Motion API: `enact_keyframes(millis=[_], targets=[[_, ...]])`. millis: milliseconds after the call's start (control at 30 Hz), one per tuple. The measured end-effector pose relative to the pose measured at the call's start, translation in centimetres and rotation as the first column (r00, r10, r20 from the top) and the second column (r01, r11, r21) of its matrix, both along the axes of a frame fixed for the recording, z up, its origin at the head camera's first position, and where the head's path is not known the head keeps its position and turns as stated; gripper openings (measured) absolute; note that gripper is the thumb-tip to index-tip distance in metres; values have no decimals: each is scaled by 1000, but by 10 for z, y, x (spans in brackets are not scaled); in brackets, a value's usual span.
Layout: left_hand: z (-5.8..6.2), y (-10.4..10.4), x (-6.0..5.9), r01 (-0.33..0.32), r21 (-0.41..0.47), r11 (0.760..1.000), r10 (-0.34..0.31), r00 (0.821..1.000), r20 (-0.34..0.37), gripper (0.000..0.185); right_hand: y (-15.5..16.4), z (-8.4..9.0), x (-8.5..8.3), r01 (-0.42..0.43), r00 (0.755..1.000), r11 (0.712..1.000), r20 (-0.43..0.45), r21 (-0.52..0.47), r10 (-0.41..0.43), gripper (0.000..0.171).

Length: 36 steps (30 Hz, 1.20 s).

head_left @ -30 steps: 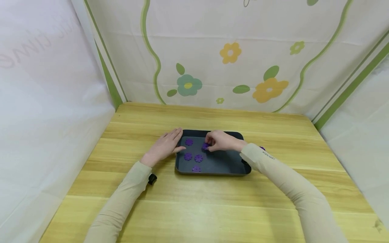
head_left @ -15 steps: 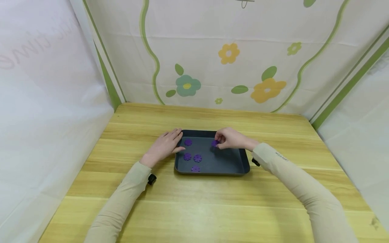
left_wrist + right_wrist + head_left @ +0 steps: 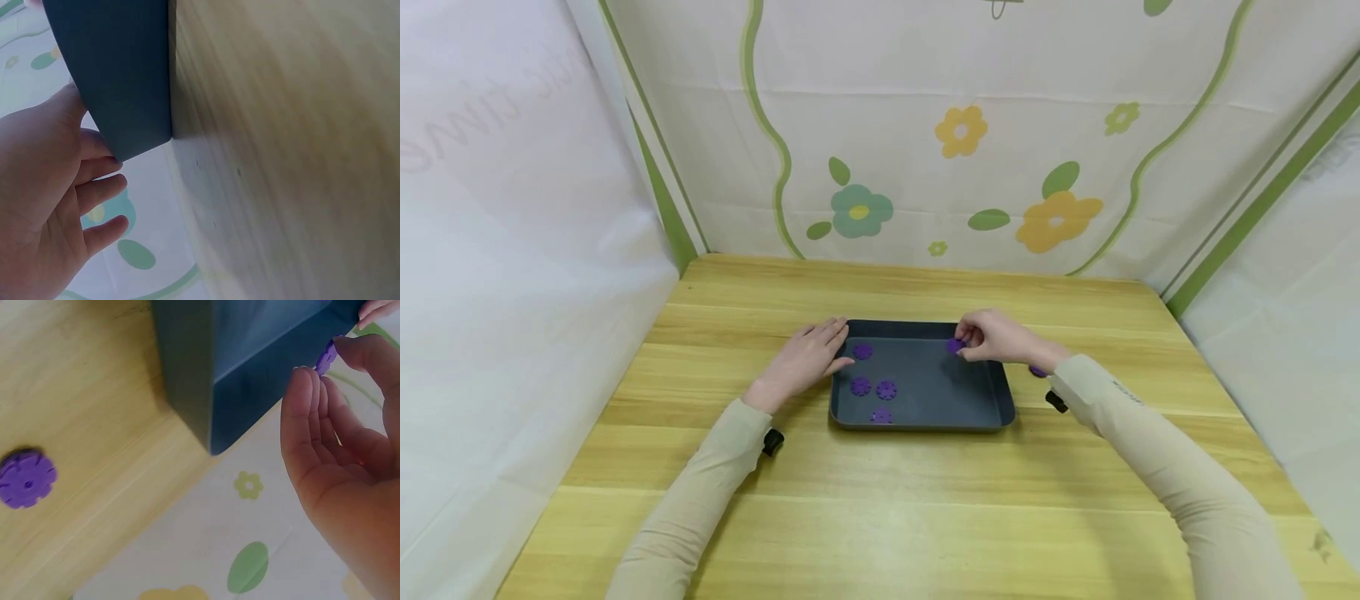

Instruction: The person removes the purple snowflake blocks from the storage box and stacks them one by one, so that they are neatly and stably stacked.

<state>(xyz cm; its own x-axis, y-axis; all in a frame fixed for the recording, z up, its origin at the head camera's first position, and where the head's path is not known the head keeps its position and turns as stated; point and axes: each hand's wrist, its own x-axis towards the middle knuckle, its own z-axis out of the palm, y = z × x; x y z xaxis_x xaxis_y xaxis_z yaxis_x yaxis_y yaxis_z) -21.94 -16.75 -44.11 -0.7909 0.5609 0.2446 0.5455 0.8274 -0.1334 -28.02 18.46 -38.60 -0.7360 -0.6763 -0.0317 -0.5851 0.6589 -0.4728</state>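
A dark rectangular tray (image 3: 932, 392) lies on the table. Along its left rim rests my left hand (image 3: 801, 360), fingers straight; the left wrist view shows those fingers (image 3: 103, 192) against the tray's outer wall (image 3: 119, 75). Over the tray's far right part, my right hand (image 3: 1003, 337) pinches a purple notched plastic disc (image 3: 955, 345) between thumb and fingertips. In the right wrist view this disc (image 3: 325, 358) is seen nearly edge-on. Several like discs lie in the tray's left part, such as one near the far rim (image 3: 862, 352) and one by the near wall (image 3: 882, 416).
Right of the tray, another purple notched disc (image 3: 27, 478) lies on the wooden table (image 3: 880, 517), partly behind my right wrist in the head view. A white flower-print curtain (image 3: 910, 150) hangs behind the table, with white cloth on both sides.
My right hand has moved right and slightly away across the tray, carrying the pinched disc. The left hand and the discs lying in the tray have stayed put.
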Motion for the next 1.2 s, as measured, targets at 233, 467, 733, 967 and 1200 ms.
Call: enact_keyframes(millis=[233,467,733,967,1200], targets=[[1,0,-1,-6,-7,1000,7,1000,28,64,20,2,3,53,999,999,-5,-2,-53,23],[1,0,-1,-10,-19,1000,10,999,41,63,41,3,5,100,995,995,-1,5,-100,21],[-2,-1,-1,0,1,1000,0,1000,20,63,62,-2,7,121,992,993,-40,-6,-121,20],[-3,-1,-1,-14,6,1000,14,998,62,64,80,-11,9,160,986,987,-48,-3,-160,18],[-2,0,0,-19,8,1000,19,998,68,64,99,-16,11,214,977,977,-25,11,-213,22]])
